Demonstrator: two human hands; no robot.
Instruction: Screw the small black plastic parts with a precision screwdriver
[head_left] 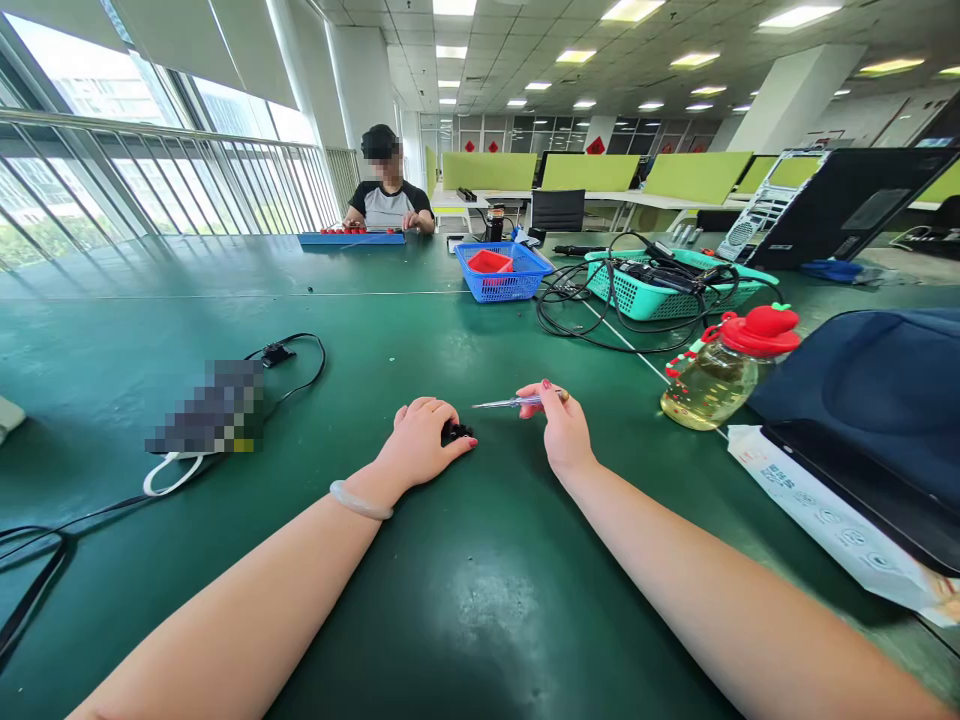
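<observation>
The black piece (pixel 454 432) sits on the green table (pixel 480 610) in front of you, mostly under your left hand (pixel 420 440). Your left fingers curl over its far side and your thumb lies along the near side, so the hand is closed around it rather than spread. Your right hand (pixel 564 428) pinches the screwdriver (pixel 508 402) between thumb and fingers, its shaft lying nearly level and its tip pointing left.

As far as progress goes, the piece is held and the tool is in hand, but the tip stands just beside the piece, apart from it, so no contact is being made. How much work on the piece is done or left, you can't tell from this view.

Further out, a pixelated device (pixel 214 408) with cables lies to your left, and a bottle (pixel 709 385) and a dark bag (pixel 862 390) to your right. Beyond are a blue basket (pixel 504 290), a green basket (pixel 652 304) heaped with cables, and a co-worker (pixel 390 200) at the far edge.

Your palm and fingers hide most of the piece; its shape and any screws are unreadable. The bag is cut off at the right.
</observation>
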